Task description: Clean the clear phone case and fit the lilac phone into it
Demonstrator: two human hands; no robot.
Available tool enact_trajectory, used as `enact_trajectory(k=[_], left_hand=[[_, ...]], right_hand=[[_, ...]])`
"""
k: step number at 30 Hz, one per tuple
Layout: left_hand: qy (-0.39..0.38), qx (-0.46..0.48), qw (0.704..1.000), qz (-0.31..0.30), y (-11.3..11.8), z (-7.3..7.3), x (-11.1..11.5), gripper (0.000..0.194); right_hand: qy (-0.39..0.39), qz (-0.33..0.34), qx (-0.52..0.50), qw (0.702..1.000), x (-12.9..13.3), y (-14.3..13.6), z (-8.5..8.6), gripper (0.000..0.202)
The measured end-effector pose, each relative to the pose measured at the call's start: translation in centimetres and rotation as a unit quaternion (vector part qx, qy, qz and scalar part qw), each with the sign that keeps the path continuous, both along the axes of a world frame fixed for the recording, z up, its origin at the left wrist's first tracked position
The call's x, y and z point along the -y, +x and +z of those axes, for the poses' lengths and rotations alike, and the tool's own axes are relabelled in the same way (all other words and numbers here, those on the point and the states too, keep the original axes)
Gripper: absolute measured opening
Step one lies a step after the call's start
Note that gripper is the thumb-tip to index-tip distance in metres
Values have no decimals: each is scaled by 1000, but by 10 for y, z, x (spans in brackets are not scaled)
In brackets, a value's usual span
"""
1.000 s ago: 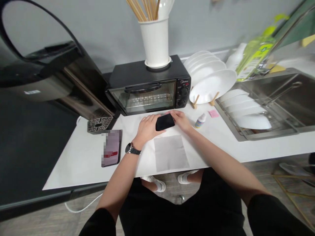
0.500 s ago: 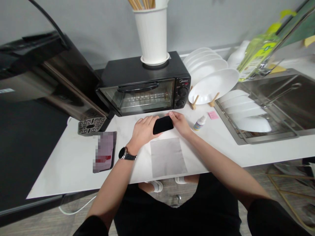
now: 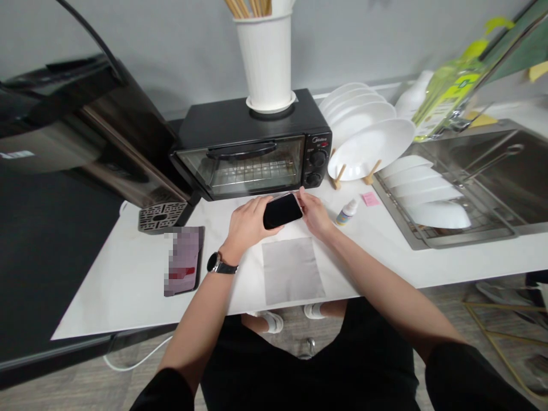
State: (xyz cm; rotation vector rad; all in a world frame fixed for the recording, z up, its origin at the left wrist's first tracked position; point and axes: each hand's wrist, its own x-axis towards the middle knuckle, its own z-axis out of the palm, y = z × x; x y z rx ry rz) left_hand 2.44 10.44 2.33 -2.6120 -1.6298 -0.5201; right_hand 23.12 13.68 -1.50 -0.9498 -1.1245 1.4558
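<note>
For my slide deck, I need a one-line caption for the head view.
Both hands, left hand and right hand, hold a black phone above the white counter.

flat device (image 3: pixel 182 261): face pixelated | utensil holder (image 3: pixel 266 57): top cut off | bottle (image 3: pixel 449 97): blurred

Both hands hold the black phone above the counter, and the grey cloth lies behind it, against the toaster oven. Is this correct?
Not quite. In the head view the grey cloth lies nearer the person than the black phone, at the counter's front edge, not against the toaster oven. The left hand and right hand do hold the phone.
</note>
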Motion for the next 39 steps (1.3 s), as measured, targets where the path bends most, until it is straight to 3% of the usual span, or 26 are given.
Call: enact_trajectory(k=[4,8,21,29,33,39], left_hand=[[-4,28,997,67,-2,1,0,75],[0,49,994,93,5,-1,3,75],[-4,80,991,108,13,-5,8,78],[-49,161,982,90,22,2,14,90],[-34,225,974,16,17,2,13,91],[-50,397,915,-52,18,-12,3,76]], right_hand=[[-25,15,-60,998,4,-4,3,62],[-25,14,-79,996,5,-6,-1,60],[-35,18,-110,993,3,1,-7,49],[-20,-8,-146,989,5,-6,2,55],[2,-12,-103,995,6,-2,10,57],[7,-1,-84,996,5,2,13,60]])
